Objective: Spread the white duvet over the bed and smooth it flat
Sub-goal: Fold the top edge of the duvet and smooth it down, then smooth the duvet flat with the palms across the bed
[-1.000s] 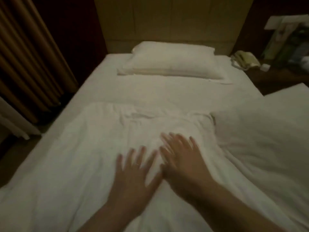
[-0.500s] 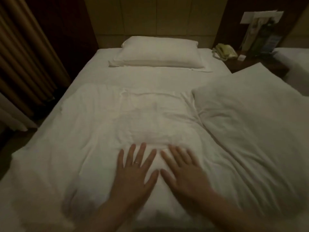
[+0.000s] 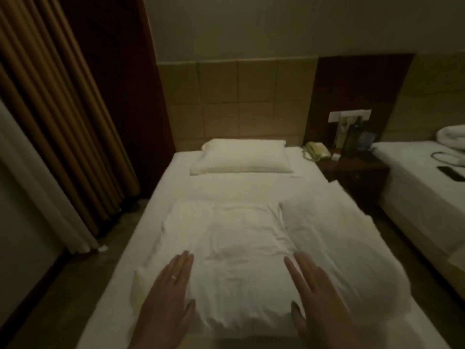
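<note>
The white duvet [image 3: 241,248] lies folded and rumpled on the near half of the bed [image 3: 226,187], with a thicker fold along its right side reaching past the bed's right edge. My left hand [image 3: 168,295], a ring on one finger, lies flat with straight fingers on the duvet's left part. My right hand [image 3: 314,295] lies flat on the duvet's right part, fingers straight and together. The two hands are well apart. A white pillow [image 3: 242,157] sits at the head of the bed, and the sheet between pillow and duvet is bare.
Brown curtains [image 3: 57,117] hang on the left, with a strip of floor beside the bed. A nightstand [image 3: 359,172] with a telephone [image 3: 315,150] stands on the right. Beyond it is a second bed [image 3: 422,187] with a dark object on it.
My hands have slid apart, the left one to the left and the right one to the right. The view has pulled back and risen, showing more of the room.
</note>
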A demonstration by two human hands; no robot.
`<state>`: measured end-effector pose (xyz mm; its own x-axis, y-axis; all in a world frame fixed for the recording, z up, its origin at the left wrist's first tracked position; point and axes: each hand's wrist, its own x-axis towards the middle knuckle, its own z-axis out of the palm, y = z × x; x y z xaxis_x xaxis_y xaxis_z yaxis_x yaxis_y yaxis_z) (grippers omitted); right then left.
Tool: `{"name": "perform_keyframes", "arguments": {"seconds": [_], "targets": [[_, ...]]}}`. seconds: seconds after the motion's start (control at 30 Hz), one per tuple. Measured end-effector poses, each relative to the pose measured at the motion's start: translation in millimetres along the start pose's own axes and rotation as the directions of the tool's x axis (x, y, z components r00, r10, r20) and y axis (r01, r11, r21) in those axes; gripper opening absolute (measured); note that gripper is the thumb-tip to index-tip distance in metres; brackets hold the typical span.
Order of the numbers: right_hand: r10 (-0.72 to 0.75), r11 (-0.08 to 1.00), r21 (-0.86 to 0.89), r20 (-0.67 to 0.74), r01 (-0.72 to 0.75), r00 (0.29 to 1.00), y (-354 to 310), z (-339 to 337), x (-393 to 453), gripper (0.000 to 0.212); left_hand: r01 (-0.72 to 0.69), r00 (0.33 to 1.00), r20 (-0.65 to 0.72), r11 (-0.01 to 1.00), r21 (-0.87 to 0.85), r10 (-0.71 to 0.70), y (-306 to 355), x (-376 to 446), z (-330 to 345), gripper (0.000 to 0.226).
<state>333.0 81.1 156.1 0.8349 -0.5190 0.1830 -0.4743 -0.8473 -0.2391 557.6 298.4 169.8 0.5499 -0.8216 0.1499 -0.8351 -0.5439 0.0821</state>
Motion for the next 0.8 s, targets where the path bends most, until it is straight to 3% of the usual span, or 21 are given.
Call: {"name": "perform_keyframes", "arguments": {"seconds": [0.03, 0.1, 0.3, 0.5, 0.67, 0.8], "targets": [[-0.03, 1.0, 0.007, -0.03, 0.031, 0.999, -28.4, -33.5, -17.4, 0.12, -0.024, 1.0, -0.008, 1.0, -0.012, 0.024, 12.0, -15.6, -41.6, 0.106], [-0.031, 0.999, 0.036, -0.08, 0.034, 0.996, -81.9, -97.0, -59.5, 0.127, -0.07, 0.997, -0.032, 0.996, -0.057, 0.068, 35.9, -51.8, -116.3, 0.112], [0.163, 0.984, 0.098, -0.135, -0.151, 0.977, -173.5, -222.8, -205.3, 0.11, -0.318, 0.941, 0.07, 0.935, -0.157, 0.332, 85.9, -163.3, -215.3, 0.107], [0.363, 0.927, -0.049, -0.129, -0.372, 0.923, -156.7, -277.0, -349.8, 0.103, -0.565, 0.81, 0.007, 0.785, -0.253, 0.586, 164.2, -221.8, -226.3, 0.104], [0.516, 0.844, -0.064, -0.179, -0.533, 0.838, -116.4, -294.3, -446.5, 0.1, -0.657, 0.717, 0.025, 0.688, -0.308, 0.697, 257.7, -241.7, -215.6, 0.108], [0.572, 0.809, -0.011, -0.213, -0.587, 0.792, -65.2, -308.4, -500.6, 0.1, -0.683, 0.684, 0.031, 0.654, -0.325, 0.729, 345.3, -247.7, -214.2, 0.111]]}}
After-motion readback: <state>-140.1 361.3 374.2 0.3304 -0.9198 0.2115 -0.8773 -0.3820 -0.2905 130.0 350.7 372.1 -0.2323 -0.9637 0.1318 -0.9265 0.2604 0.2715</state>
